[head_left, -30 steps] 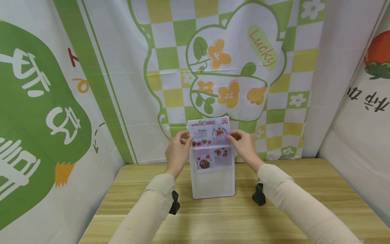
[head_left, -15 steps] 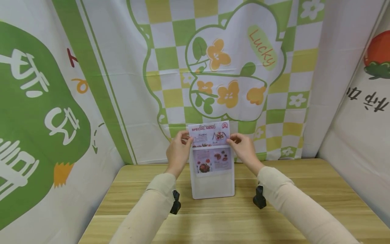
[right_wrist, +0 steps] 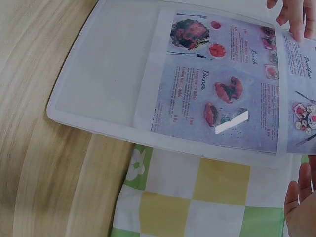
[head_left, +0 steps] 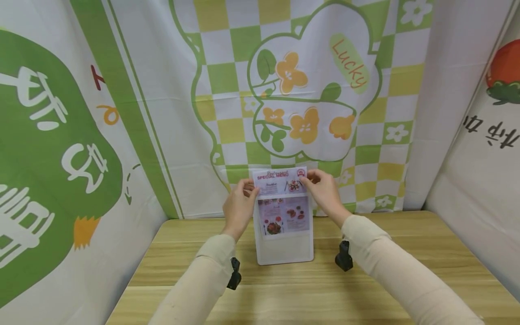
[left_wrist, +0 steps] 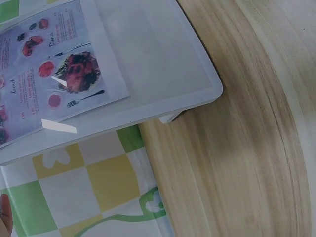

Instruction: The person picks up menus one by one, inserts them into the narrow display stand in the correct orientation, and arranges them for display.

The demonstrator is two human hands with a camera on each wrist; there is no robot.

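Observation:
A printed menu sheet (head_left: pixel 280 183) headed "SPECIAL MENU" stands partly inside a clear-fronted, white-edged sign holder (head_left: pixel 285 250) that is upright on the table. My left hand (head_left: pixel 240 205) pinches the sheet's left edge above the holder's top rim; my right hand (head_left: pixel 325 192) pinches its right edge at about the same height. Through the clear front, the right wrist view shows the lunch and dinner part of the menu (right_wrist: pixel 217 84). A pale strip of the holder's window shows below the sheet. In the left wrist view, a small support foot (left_wrist: pixel 170 117) juts out behind the holder.
The wooden table (head_left: pixel 292 293) spreads out in front of the holder. Close behind it hangs a green, yellow and white checked cloth (head_left: pixel 227 81), with printed cloth walls on the left (head_left: pixel 53 158) and right (head_left: pixel 479 171).
The menu sheet has slid down further into the holder, so less of it sticks out above the rim. Both hands keep their pinch near its sides; the holder stays in place.

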